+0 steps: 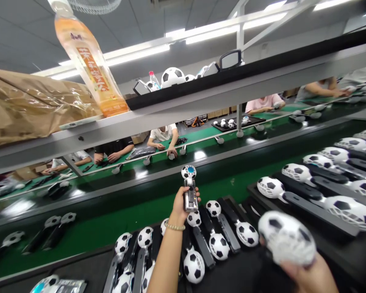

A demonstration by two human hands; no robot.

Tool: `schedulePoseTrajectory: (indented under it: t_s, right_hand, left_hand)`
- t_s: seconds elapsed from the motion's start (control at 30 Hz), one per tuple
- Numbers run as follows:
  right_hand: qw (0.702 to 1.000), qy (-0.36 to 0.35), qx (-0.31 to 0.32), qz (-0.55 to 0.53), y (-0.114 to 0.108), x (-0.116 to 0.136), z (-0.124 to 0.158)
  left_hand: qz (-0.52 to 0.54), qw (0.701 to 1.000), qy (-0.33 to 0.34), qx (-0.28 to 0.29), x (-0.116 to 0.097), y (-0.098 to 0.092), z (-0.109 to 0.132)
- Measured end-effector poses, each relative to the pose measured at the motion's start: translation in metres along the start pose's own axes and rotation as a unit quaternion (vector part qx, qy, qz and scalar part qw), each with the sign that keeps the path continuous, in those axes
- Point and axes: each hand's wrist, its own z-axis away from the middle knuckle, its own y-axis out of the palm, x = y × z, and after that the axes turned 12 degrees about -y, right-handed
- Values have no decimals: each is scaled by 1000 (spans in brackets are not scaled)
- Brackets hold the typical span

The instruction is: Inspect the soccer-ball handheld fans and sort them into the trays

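My left hand [179, 206], a bead bracelet on its wrist, is closed around the handle of a small hand-held fan [189, 188]. The fan stands upright above the tray, and its football-patterned head shows a blue centre. At the bottom right, my right hand [308, 276] grips a white football-patterned shell [285, 237] with black patches. Below both hands lies a black tray [250, 268] with several finished football fans [218, 244] laid side by side.
A green conveyor belt [110, 228] runs across, with more fans on it at left and trays of fans [323, 191] at right. An overhead shelf [183, 106] carries an orange drink bottle [91, 61] and a brown bag. Other workers sit across the line.
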Motion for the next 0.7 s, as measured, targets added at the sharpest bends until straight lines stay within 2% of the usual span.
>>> schedulePoseTrajectory:
  t_s: [0.07,0.17,0.23,0.3,0.4,0.53,0.63,0.7]
  right_hand:
    - [989,40,-8,-143,25,22,-24]
    - [943,121,-43,-308,66,56,-58]
    - [914,185,-52,-357,88,69,-73]
    - [899,233,-16,-371,101,69,-79]
    - [888,268,58,-370,106,53,-80]
    - [888,280,124,-342,106,31,-79]
    - [884,272,175,-337,106,26,-81]
    - [881,276,184,-338,105,25,-83]
  left_hand:
    - [57,997,22,53,6,19,22]
    - [117,986,45,108,14,39,48]
    - [145,980,54,129,19,46,57]
    - [166,975,62,137,22,48,60]
    - [184,972,56,139,24,48,56]
    - [180,975,25,125,25,50,51]
    - [150,982,-8,117,25,48,49]
    - [131,982,-38,127,26,43,48]
